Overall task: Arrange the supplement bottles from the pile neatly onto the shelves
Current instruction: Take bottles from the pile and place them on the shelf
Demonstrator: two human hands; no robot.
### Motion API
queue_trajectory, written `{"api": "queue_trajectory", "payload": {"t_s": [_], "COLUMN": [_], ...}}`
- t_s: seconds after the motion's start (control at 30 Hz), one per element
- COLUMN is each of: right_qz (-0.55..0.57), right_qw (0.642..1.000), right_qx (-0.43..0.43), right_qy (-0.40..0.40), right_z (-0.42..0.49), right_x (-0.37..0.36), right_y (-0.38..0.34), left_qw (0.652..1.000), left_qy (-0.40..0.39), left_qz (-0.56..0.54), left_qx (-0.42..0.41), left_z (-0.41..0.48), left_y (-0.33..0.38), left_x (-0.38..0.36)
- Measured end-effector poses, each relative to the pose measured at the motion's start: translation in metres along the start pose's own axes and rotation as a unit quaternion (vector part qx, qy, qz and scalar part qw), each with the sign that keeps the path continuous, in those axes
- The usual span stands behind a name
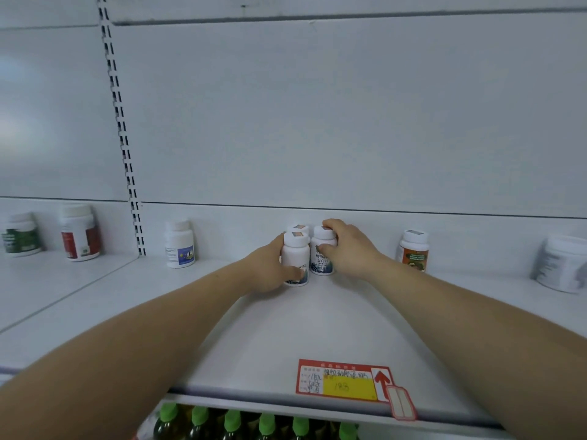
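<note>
Both arms reach deep onto a white shelf (286, 328). My left hand (270, 268) grips a small white supplement bottle (296, 254) with a blue-patterned label, standing upright on the shelf. My right hand (344, 249) holds a matching white bottle (321, 260) just to the right, fingers over its cap and thumb on its label. The two bottles stand side by side, nearly touching. A third matching bottle's cap (298, 228) shows right behind the left one, close to the back wall.
Other bottles stand along the back: a white one with a blue label (179, 244), an orange-labelled one (413, 250), a large white tub (562, 263), red (79, 233) and green (20, 235) ones on the left bay. A red-yellow price tag (344, 381) marks the front edge; green-capped bottles (233, 422) sit below.
</note>
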State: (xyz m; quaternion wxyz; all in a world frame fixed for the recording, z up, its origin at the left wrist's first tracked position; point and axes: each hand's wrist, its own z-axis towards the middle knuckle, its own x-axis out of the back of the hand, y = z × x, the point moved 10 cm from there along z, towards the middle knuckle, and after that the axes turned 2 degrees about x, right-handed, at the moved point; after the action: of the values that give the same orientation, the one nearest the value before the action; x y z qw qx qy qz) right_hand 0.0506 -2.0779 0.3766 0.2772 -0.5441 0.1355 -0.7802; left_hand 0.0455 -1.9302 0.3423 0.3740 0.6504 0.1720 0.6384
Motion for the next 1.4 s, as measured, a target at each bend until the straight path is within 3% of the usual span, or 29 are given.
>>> {"api": "queue_trajectory", "payload": {"t_s": [0.3,0.4,0.53,0.83,1.07,1.23,1.4], "right_qz": [-0.035,-0.072,-0.105,-0.125,-0.049,-0.033,-0.044], "right_qw": [0.999,0.997,0.988,0.941,0.890,0.844,0.827], "right_qx": [-0.008,0.036,0.102,0.266,0.389,0.445,0.441], "right_qy": [-0.020,0.000,-0.051,-0.167,-0.235,-0.300,-0.346], "right_z": [0.002,0.006,0.001,-0.051,-0.133,-0.189,-0.189], "right_x": [0.015,0.027,-0.002,-0.176,-0.320,-0.431,-0.545], "right_y": [-0.016,-0.052,-0.130,-0.398,-0.613,-0.703,-0.741], "left_qw": [0.989,0.981,0.968,0.941,0.903,0.875,0.853], "left_qy": [-0.033,-0.016,0.020,0.130,0.149,0.163,0.159], "left_qz": [0.124,0.172,0.228,0.250,0.228,0.197,0.187], "left_qx": [0.076,0.086,0.102,0.188,0.333,0.411,0.461], "left_z": [-0.027,-0.055,-0.112,-0.299,-0.463,-0.547,-0.585], "left_y": [-0.006,-0.019,-0.049,-0.186,-0.345,-0.438,-0.527], "left_x": [0.020,0.048,0.102,0.251,0.348,0.390,0.421]}}
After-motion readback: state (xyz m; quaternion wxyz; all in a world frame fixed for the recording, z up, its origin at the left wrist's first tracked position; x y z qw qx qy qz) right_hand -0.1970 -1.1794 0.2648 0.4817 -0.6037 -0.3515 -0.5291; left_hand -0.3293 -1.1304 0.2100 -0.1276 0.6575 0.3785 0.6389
